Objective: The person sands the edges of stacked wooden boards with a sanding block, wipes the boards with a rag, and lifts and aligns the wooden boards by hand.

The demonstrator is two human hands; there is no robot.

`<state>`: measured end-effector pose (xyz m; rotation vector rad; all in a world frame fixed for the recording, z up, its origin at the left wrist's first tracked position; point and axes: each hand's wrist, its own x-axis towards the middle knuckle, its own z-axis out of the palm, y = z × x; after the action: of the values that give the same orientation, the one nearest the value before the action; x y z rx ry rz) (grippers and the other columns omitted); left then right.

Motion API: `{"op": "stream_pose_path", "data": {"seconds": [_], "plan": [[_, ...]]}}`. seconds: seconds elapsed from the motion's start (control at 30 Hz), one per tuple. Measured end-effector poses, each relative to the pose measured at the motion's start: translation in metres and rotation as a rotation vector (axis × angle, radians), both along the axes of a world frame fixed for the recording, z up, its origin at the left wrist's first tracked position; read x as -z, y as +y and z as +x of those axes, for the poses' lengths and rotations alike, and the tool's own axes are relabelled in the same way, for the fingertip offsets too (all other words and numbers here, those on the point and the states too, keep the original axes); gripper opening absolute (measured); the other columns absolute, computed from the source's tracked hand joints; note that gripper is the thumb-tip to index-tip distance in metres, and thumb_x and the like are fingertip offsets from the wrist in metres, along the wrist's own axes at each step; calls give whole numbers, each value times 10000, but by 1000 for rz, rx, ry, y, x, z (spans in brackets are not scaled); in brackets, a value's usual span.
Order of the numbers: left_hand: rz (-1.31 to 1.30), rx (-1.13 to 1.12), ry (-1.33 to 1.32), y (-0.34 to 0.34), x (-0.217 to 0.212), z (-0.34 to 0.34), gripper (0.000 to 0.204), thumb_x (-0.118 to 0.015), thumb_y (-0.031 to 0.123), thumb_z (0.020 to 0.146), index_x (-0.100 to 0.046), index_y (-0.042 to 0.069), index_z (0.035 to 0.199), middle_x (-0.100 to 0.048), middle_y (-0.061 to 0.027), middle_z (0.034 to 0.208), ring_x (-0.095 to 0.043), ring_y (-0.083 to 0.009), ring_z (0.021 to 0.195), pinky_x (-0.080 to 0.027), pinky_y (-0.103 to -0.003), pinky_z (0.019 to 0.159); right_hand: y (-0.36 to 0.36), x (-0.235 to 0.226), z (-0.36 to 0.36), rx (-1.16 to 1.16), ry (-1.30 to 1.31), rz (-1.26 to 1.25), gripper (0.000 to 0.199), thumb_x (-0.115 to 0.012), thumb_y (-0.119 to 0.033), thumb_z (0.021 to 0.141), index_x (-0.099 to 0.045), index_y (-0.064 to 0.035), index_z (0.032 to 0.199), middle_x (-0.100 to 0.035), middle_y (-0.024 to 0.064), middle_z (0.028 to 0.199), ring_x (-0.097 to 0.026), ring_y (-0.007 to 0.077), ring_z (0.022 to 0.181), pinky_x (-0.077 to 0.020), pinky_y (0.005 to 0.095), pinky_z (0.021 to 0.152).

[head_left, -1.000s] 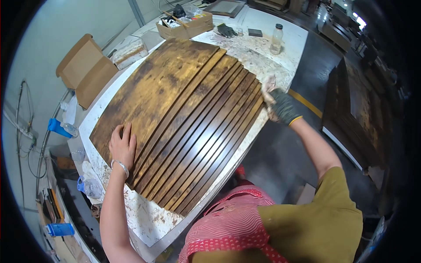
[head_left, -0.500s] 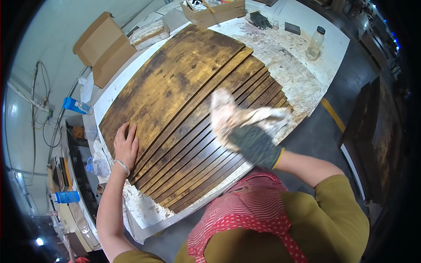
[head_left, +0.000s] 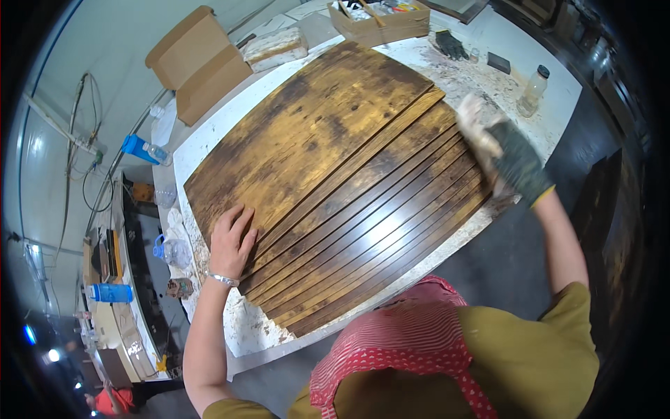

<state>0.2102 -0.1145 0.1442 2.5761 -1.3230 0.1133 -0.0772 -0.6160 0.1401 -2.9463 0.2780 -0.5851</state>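
A white worktable (head_left: 209, 150), spattered with stain and dust, fills a workshop corner and carries a stack of dark-stained wooden boards (head_left: 342, 181) fanned across most of its top. Nearest the camera, the worker's red patterned apron hides the boards' near edge. The bare left hand (head_left: 232, 242), a bracelet at its wrist, lies flat with fingers spread on the boards' left end. At the boards' right end, the right hand (head_left: 515, 162), in a dark glove, is closed around a pale rag (head_left: 474, 126) pressed to the wood; the rag is blurred and its shape is hard to read. About ten board edges show, though the exact count is unclear. Beyond the boards stand one clear jar (head_left: 533, 89), one dark glove (head_left: 451, 45) and one shallow cardboard tray (head_left: 380, 19), its contents too small to tell. Left of the boards sit two cardboard boxes (head_left: 199, 63) and one blue bottle (head_left: 143, 149).
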Motion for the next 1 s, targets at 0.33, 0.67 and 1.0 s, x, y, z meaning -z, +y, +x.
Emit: {"op": "stream_pose_path", "data": {"seconds": [0.33,0.67,1.0], "plan": [[-534,-277,-748,66,-199,-81,341,-492,196,964,-642,-10,1191,-615,-157,1301,-556,-305,1238,-424,-417,1063,-20,-32,200,83,-32,-125,603,-495,-517,956,-503,-80,1372,-560,218,1325,-547,381,1213,-432,463,1021],[-725,-840,-428,99,-107,-185,373,-459,245,974,-618,11,1217,-597,-153,1319,-542,-305,1253,-423,-435,1066,-46,54,279,-44,97,-317,633,-410,-551,977,-432,-128,1448,-456,220,1441,-552,394,1217,-445,485,1024],[-721,-860,-251,73,-66,-177,406,-426,295,983,-593,32,1243,-579,-148,1337,-528,-304,1268,-422,-453,1069,-27,35,269,197,103,31,667,-401,-560,962,-430,-113,1456,-441,223,1464,-511,399,1266,-410,471,1064]]}}
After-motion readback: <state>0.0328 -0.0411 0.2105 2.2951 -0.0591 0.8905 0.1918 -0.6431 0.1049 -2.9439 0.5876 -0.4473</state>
